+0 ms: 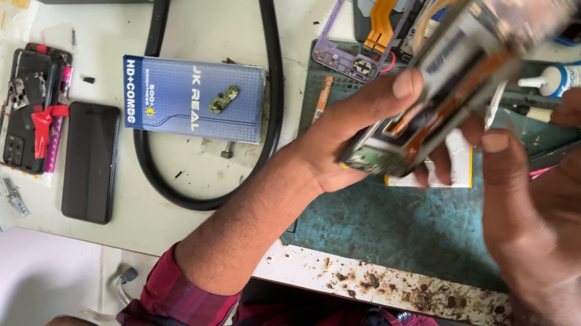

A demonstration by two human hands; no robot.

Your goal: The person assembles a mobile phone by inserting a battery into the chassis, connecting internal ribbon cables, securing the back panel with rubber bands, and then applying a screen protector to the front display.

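From the head camera, the left hand (353, 138) grasps an opened phone body (451, 79), thumb on the upper side and fingers (440, 164) wrapped beneath its lower end, holding it tilted above the green work mat (401, 230), toward 1 o'clock of the frame centre. The right hand (571, 192) hovers just beside the phone at its 4 o'clock, fingers loosely curled, thumb near the exposed innards and gripping nothing I can make out. This looks like an inspection or positioning step in a repair; a next move would call for a steady left-hand grasp and a fine touch near the orange flex strips. Open room lies on the mat at 6 o'clock; the surface (174, 192) front edge sits close below. A blue box (190, 97) and black hose (268, 108) crowd 9 o'clock, a purple phone frame (343, 50) 11 o'clock.
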